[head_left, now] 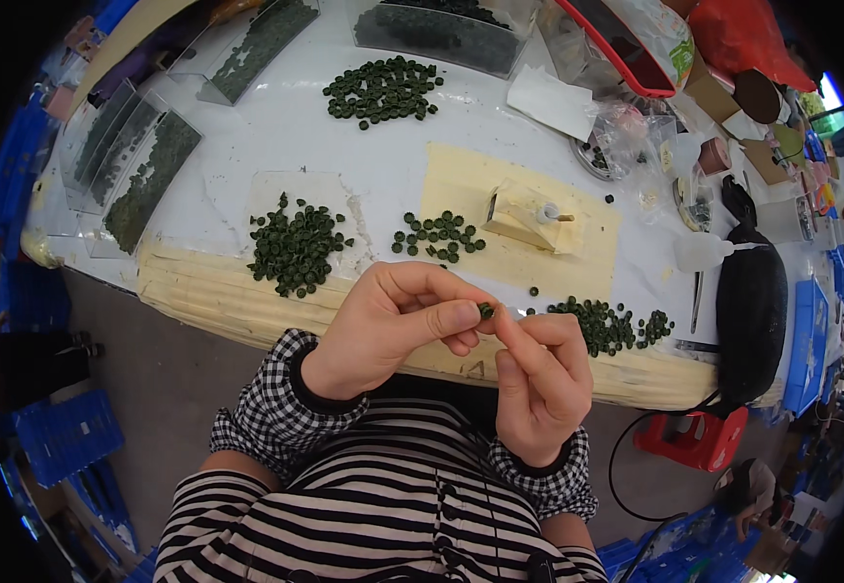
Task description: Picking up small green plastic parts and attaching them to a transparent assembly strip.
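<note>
Over the near edge of the table, my left hand (403,325) pinches a small dark green round piece (486,310) between thumb and fingers. My right hand (543,379) meets it from the right, its fingers curled in and a fingertip against the piece. Whether those right fingers hold something small of their own is hidden. Just beyond my left hand are a heap of green pieces (296,245) and a looser group of round green pieces (438,236). More green pieces (602,325) lie to the right of my right hand.
A small block-shaped holder with a peg (536,218) stands on a yellow sheet (587,255). Clear bins of green pieces (153,182) stand at the left and back. A black bag-like bundle (750,301), a white squeeze bottle (704,253) and a red-framed device (626,53) are on the right.
</note>
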